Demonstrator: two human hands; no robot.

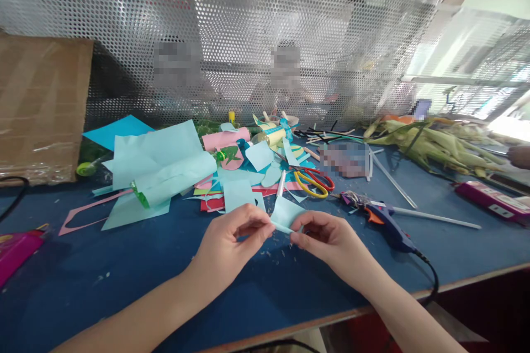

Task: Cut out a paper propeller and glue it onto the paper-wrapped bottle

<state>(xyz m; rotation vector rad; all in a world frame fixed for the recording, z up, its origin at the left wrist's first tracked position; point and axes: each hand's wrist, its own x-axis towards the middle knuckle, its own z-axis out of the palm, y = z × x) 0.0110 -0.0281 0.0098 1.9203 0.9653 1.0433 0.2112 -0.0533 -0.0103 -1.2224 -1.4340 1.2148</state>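
Observation:
My left hand (232, 242) and my right hand (327, 240) meet over the blue table (124, 281), both pinching a small light-blue paper piece (285, 214) between thumb and fingertips. The paper stands up between the hands, just above the tabletop. Behind it lie scissors with yellow and red handles (315, 182) and a white pen (281, 183). A blue glue gun (387, 223) rests right of my right hand, its black cord running off the table's front edge.
A heap of light-blue, pink and red paper cut-offs (165, 168) covers the table's middle. Cardboard (41, 99) leans at the left, a pink object (19, 248) lies at the left edge. Corn husks (430, 140), white sticks and a pink box (492, 201) sit right. Perforated metal screen behind.

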